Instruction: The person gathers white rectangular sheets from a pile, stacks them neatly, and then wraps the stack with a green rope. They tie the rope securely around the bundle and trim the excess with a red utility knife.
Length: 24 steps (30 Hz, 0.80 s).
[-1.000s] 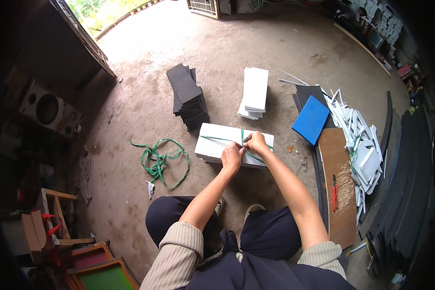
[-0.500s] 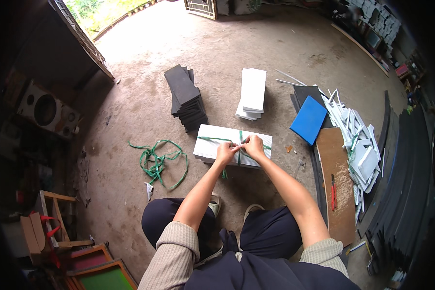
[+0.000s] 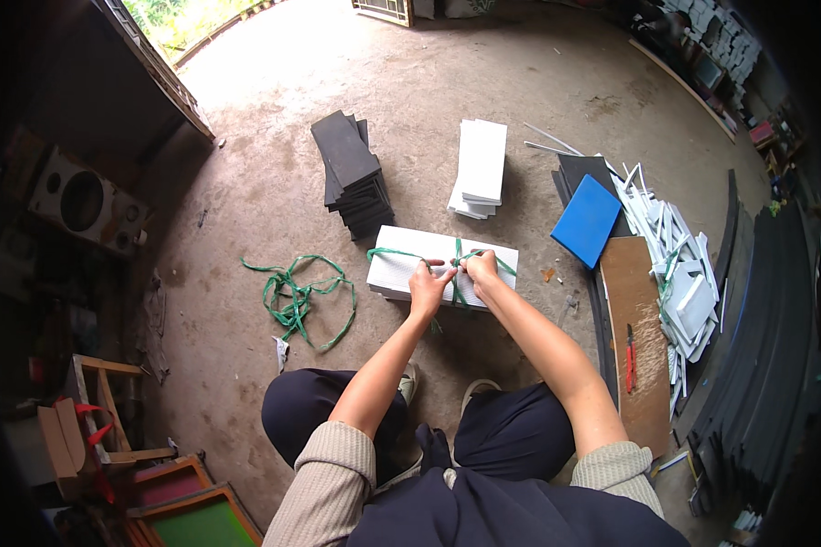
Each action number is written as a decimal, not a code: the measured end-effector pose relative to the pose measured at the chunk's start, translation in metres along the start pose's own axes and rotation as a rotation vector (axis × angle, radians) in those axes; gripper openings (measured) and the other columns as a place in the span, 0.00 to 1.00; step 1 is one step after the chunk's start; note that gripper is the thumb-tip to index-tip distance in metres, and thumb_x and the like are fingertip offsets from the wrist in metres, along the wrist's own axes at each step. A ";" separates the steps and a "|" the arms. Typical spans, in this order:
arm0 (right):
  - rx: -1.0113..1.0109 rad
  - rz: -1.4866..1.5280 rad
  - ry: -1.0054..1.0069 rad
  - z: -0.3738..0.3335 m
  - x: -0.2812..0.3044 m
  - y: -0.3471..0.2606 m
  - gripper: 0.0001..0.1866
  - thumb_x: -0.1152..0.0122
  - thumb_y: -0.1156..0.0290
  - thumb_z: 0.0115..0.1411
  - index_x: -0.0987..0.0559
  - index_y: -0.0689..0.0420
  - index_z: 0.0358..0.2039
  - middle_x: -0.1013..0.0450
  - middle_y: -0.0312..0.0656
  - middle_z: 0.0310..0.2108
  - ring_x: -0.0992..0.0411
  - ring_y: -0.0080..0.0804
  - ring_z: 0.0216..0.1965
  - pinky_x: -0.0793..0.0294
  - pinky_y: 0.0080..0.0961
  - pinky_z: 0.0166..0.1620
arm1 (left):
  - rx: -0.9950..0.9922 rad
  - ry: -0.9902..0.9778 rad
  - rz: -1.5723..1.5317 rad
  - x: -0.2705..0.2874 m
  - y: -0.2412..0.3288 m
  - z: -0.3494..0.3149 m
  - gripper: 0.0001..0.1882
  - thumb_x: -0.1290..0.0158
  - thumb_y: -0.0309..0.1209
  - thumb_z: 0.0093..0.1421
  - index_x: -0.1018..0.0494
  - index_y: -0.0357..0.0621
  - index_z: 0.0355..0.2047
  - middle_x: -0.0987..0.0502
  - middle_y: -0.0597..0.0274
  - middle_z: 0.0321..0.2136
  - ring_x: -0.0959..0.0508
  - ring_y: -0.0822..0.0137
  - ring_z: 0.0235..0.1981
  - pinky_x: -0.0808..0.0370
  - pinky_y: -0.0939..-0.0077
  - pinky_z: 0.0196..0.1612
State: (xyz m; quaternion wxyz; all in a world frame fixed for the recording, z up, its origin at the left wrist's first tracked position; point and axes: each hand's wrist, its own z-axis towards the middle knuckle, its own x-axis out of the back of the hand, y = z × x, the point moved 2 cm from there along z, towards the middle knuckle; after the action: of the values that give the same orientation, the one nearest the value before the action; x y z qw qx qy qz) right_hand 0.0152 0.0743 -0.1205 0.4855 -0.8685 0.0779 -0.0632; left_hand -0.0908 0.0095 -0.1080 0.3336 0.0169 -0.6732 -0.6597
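Observation:
A stack of white ribbed sheets (image 3: 401, 273) lies on the floor in front of my feet. Green twine (image 3: 394, 252) runs along its length and crosses over its short way. Both hands meet at that crossing on top of the stack. My left hand (image 3: 429, 284) has its thumb and fingers closed in on the twine at the knot. Close beside it, my right hand (image 3: 481, 266) pinches the twine just right of the crossing. The knot itself is partly covered by my fingers. A loose tangle of green twine (image 3: 292, 305) lies on the floor to the left.
Beyond the bundle stand a stack of black sheets (image 3: 351, 173) and a stack of white sheets (image 3: 482, 164). At right are a blue sheet (image 3: 587, 221), a brown board (image 3: 637, 301) with a red cutter (image 3: 629, 360), and white offcuts (image 3: 689, 283). Wooden frames (image 3: 192, 510) lie lower left.
My fingers have shifted slightly at the twine crossing, the left hand's fingers spreading more to the side. The lengthwise twine sits looser at the left end. The view has tilted a little.

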 end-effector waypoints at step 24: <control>0.820 -1.074 -0.258 -0.033 0.007 -0.047 0.10 0.52 0.67 0.54 0.24 0.56 0.33 0.33 0.49 0.33 0.33 0.46 0.39 0.32 0.40 0.41 | 0.047 -0.370 0.018 0.004 0.018 0.046 0.09 0.55 0.32 0.56 0.28 0.39 0.28 0.31 0.62 0.17 0.32 0.70 0.18 0.36 0.76 0.22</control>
State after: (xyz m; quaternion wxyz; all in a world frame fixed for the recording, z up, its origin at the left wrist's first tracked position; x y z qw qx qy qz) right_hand 0.0195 0.0696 -0.0634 0.6816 -0.5337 -0.4519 -0.2154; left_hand -0.1086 0.0501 -0.0860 0.2096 -0.1031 -0.7383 -0.6327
